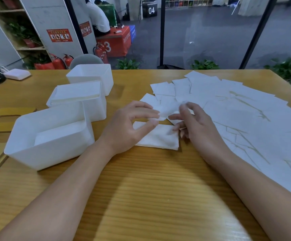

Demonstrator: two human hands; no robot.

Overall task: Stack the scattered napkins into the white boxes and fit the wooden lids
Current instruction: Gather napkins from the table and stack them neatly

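**Readable text: two numbers only**

"04" in white on the dark box at the back of the floor. A large white "3" on the front of the red box; white lettering runs up its side face, too blurred to read. Red posters on the pillar carry print, illegible. Nothing legible on the surface.

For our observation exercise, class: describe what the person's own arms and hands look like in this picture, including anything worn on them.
Both forearms are bare right to the bottom edge of the picture, with no sleeves in view. The left hand and the right hand wear no gloves, and no rings, watch or bracelet show on the sides facing the camera. The right hand's fingers have fairly long, unpainted nails. No markings are visible.
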